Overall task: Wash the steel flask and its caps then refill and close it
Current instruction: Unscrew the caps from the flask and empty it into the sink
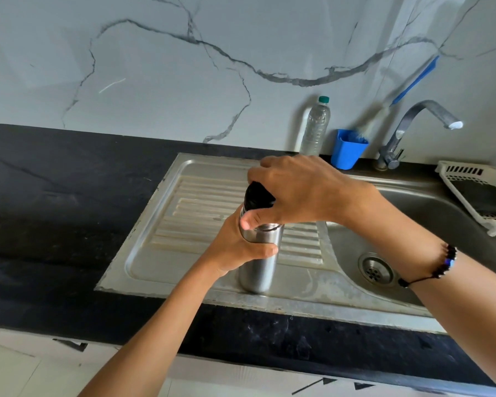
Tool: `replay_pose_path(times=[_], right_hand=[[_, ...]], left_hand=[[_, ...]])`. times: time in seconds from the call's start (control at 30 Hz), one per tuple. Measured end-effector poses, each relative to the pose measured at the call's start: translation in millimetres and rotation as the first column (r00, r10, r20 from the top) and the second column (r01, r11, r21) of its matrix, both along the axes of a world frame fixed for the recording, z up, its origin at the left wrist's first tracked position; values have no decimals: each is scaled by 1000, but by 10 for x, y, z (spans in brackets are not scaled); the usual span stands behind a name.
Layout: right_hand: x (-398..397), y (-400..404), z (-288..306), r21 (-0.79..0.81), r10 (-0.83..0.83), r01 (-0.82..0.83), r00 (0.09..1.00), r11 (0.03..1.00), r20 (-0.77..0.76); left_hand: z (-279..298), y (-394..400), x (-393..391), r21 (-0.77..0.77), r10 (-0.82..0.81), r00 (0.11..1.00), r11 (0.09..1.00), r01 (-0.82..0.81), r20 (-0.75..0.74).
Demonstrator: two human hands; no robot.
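Counter edge: a black stone countertop (pixel 54 224) runs across the near side, with pale cabinet fronts below it.
Steel flask: the steel flask (pixel 258 267) stands upright on the ribbed draining board (pixel 201 207) of the steel sink (pixel 430 213), near the board's front edge and just left of the basin.
Left hand: the left hand (pixel 238 247) wraps around the flask's upper body, fingers curled behind it and thumb across the front.
Right hand: the right hand (pixel 295 190) comes over the top and grips the black cap (pixel 257 199), thumb pressed against its near side; a beaded bracelet (pixel 441 265) sits on that wrist.
Cap: it sits at the flask's mouth, but the hand covers the joint, so it may be screwed on or loose.
Basin: the drain (pixel 375 269) lies to the right of the flask.
Right edge: a white plastic rack (pixel 476 193) leans over the basin.
Back row: a clear plastic bottle (pixel 315 127) with a green cap, a blue cup (pixel 347 150) holding a blue-handled brush (pixel 413 81), and the curved tap (pixel 413 121) stand along the marble-patterned wall (pixel 155 67).
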State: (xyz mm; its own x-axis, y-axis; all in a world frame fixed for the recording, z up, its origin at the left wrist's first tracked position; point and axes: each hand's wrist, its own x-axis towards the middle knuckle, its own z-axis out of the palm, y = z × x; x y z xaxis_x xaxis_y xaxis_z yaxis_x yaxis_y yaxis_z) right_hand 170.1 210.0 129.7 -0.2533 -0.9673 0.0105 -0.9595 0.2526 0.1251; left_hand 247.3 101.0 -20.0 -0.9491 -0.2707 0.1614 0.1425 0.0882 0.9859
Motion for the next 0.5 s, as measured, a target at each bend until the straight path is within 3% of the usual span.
replay_pose_path(times=[0.17, 0.33, 0.5], right_hand=[[-22, 13, 39, 79, 90, -109, 973, 991, 215], [-17, -18, -2, 28, -40, 40, 999, 999, 10], [-27, 23, 99, 81, 153, -182, 947, 980, 282]], left_hand=[[2, -3, -3, 22, -17, 1000, 1000, 17, 18], [-6, -1, -10, 15, 1, 1000, 1000, -1, -2], [-6, 3, -5, 31, -2, 1000, 1000, 1, 21]])
